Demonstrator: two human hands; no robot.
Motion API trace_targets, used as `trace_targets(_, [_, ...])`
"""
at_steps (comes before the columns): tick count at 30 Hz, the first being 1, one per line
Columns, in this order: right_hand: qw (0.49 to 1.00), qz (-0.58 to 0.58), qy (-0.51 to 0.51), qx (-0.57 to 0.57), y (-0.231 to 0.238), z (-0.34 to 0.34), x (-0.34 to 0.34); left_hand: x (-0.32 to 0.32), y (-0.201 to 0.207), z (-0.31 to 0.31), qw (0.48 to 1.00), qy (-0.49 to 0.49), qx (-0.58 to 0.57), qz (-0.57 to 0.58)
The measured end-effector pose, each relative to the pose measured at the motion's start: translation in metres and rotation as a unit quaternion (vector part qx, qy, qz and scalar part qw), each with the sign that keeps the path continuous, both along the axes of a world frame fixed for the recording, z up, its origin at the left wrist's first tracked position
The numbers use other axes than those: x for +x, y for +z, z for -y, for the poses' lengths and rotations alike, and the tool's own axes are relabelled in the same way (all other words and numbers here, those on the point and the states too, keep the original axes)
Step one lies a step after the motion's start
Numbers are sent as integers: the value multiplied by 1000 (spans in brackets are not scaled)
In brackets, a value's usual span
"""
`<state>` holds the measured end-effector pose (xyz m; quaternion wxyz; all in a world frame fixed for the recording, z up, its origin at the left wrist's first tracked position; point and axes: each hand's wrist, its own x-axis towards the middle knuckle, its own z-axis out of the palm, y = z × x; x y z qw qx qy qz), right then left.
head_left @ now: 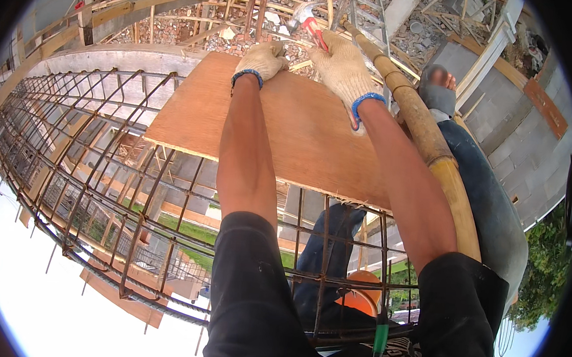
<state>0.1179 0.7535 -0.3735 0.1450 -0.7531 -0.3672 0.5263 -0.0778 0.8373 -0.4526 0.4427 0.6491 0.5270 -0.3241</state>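
Observation:
My left hand [261, 59], in a cream knit glove with a blue cuff, lies at the far edge of a reddish-brown plywood board [321, 132]. Its fingers are curled in together; whatever is between them is too small to make out. In my right hand [345, 66], gloved the same way, is a claw hammer [314, 31] with a red handle. The fist wraps the grip, and the metal head is up beyond the board's far edge. The board lies beneath both forearms, its near edge rough and splintered.
A rebar cage [109, 163] curves along the left and under the board. Along the right runs a thick bamboo pole [409, 107], beside my foot [438, 89]. Brick rubble [236, 27] and timber strips lie below, beyond the board. An orange rounded object [360, 291] shows near my legs.

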Motion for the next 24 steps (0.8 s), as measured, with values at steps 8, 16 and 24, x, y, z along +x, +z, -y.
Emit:
trace_targets(8, [998,-24,49,-42,-5,7,0,0,1,1,999,-28,18,17])
trace_targets(16, [995,39,89,31,-12,18,-17,-4,-2,1,998,33,26,54])
trace_targets(24, [999,-7,51,-2,2,21,-24,-3,8,2,997,19,48,64])
